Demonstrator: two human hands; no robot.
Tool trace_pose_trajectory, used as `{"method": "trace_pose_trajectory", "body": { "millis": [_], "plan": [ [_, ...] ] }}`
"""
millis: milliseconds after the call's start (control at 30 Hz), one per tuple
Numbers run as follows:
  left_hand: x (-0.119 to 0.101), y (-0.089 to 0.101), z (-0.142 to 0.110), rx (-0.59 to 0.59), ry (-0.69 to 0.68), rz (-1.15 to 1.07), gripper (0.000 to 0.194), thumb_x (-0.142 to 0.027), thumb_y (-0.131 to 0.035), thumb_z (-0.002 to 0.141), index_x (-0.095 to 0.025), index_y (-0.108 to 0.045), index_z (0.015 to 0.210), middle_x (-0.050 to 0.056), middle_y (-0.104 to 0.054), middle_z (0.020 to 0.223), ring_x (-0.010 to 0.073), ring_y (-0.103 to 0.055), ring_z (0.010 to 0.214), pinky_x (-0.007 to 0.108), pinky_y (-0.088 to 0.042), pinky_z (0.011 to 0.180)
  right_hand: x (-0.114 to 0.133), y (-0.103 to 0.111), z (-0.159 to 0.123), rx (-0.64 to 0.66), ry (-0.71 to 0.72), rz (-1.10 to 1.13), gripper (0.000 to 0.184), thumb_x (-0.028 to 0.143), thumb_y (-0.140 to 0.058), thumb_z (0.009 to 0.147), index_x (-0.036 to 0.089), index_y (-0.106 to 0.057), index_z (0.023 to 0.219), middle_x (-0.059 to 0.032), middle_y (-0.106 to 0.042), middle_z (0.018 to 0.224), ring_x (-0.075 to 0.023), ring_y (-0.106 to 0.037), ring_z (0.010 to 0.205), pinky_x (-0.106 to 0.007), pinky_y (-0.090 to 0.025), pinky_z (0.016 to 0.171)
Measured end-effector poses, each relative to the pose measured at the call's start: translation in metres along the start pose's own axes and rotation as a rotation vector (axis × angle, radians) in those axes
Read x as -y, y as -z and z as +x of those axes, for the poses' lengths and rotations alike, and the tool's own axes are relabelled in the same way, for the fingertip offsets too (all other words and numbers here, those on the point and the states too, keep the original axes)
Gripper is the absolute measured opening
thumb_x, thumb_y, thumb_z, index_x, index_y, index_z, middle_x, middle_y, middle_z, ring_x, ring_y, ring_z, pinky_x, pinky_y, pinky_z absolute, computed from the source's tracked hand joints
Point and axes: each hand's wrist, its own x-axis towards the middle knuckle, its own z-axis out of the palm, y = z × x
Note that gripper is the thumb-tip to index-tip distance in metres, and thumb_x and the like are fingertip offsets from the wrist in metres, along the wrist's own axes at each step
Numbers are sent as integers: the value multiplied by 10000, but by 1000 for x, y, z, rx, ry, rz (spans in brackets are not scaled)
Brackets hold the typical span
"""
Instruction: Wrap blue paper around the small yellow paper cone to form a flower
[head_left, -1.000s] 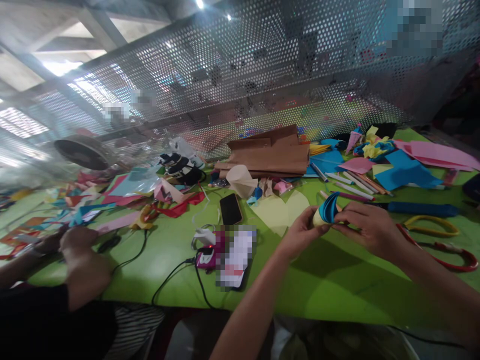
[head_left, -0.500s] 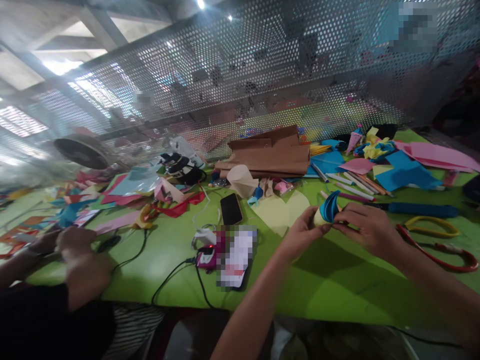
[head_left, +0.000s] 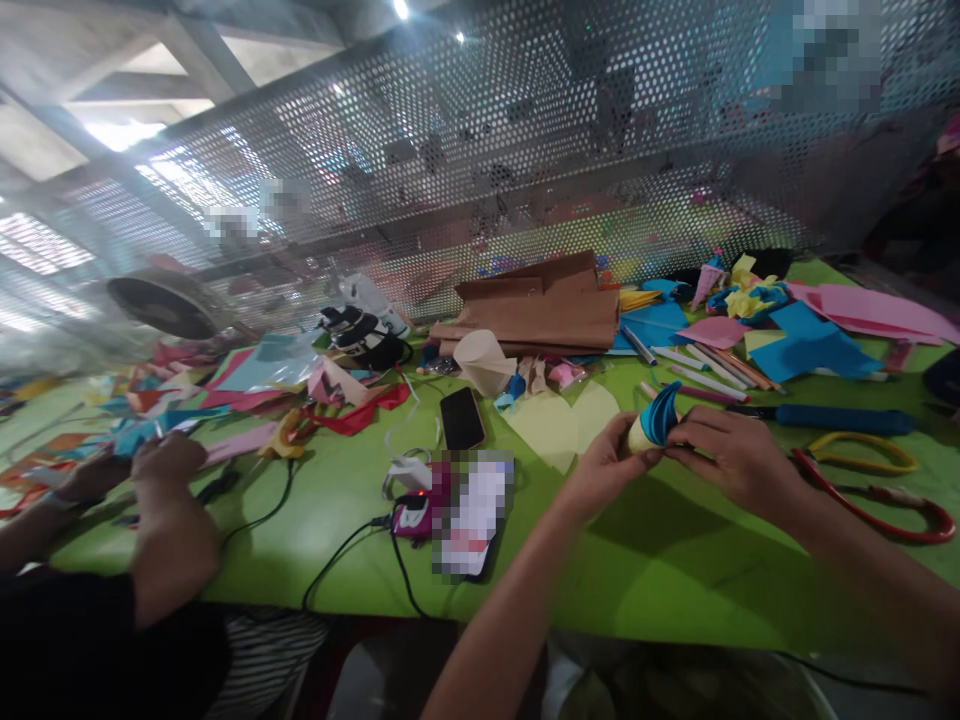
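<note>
A bright green table (head_left: pixel 660 570) fills the room's foreground, backed by a perforated metal screen (head_left: pixel 525 130), w/ craft litter spread end to end. Mid-table, a stack of brown paper (head_left: pixel 540 305) lies flat against the screen side; to its right, blue sheets (head_left: pixel 806 345) and pink sheets (head_left: pixel 874 305) overlap near the far corner. At left, a co-worker's hands (head_left: pixel 161 465) rest among coloured scraps (head_left: pixel 225 400), a small fan (head_left: pixel 161 305) behind them. A pale yellow heart cutout (head_left: pixel 562 420) lies just beside the person's hands, w/ a cream paper cone (head_left: pixel 484 360) beyond it. A dark blue tool (head_left: pixel 840 417) and a row of pens (head_left: pixel 705 365) sit to the right; yellow-handled scissors (head_left: pixel 862 450) and red-handled scissors (head_left: pixel 885 505) lie near the right forearm. A black phone (head_left: pixel 460 417) rests face up at centre, black cables (head_left: pixel 360 540) trailing twd the table edge. Front & centre, the left hand (head_left: pixel 604 465) is curled round a small rolled paper piece (head_left: pixel 652 420), blue curl over a cream base, held just above the tabletop, approx. between heart cutout and blue tool. The right hand (head_left: pixel 731 455) meets it from the other side, fingertips pinched on the blue edge, remaining fingers loosely bent. Both hands grip the same piece, thumbs close together.
</note>
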Motion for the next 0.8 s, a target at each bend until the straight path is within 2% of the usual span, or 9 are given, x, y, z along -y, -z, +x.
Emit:
{"method": "trace_pose_trajectory", "body": {
  "millis": [233, 367, 467, 600, 800],
  "plan": [
    [-1, -1, 0, -12, 4, -2, 589, -461, -867, 743, -166, -602, 1178, 65, -633, 1086, 206, -560, 1016, 310, -445, 914, 1, 0, -1, 8, -24, 4, 132, 285, -615, 992, 235, -716, 922, -48, -691, 837, -205, -639, 734, -321, -443, 654],
    [1, 0, 0, 0, -21, -19, 573, -456, -850, 772, -166, -587, 1191, 65, -622, 1091, 190, -554, 999, 287, -446, 885, 4, 3, 1, -21, -51, 88, 78, 253, -636, 982, 239, -709, 955, -42, -701, 856, -196, -658, 756, -311, -476, 676],
    [2, 2, 0, -19, -31, -14, 552, -463, -822, 803, -177, -574, 1205, 60, -614, 1099, 182, -549, 989, 272, -441, 853, 7, 8, 2, -77, -114, 211, 103, 240, -688, 952, 251, -686, 1054, -27, -701, 885, -172, -662, 753, -285, -492, 661],
    [4, 4, 1, -46, -34, 9, 546, -467, -817, 807, -190, -576, 1210, 41, -600, 1074, 169, -529, 963, 262, -430, 825, 9, 12, 3, -163, -218, 303, 88, 223, -697, 937, 259, -666, 1010, -10, -678, 858, -139, -607, 678, -260, -440, 571],
    [10, 4, 4, -49, -67, 21, 544, -451, -815, 808, -190, -574, 1220, 53, -610, 1103, 180, -550, 992, 273, -449, 862, 10, 8, 5, -150, -297, 322, 118, 239, -682, 944, 224, -709, 1058, -28, -665, 853, -141, -574, 668, -273, -423, 565]
  ]
}}
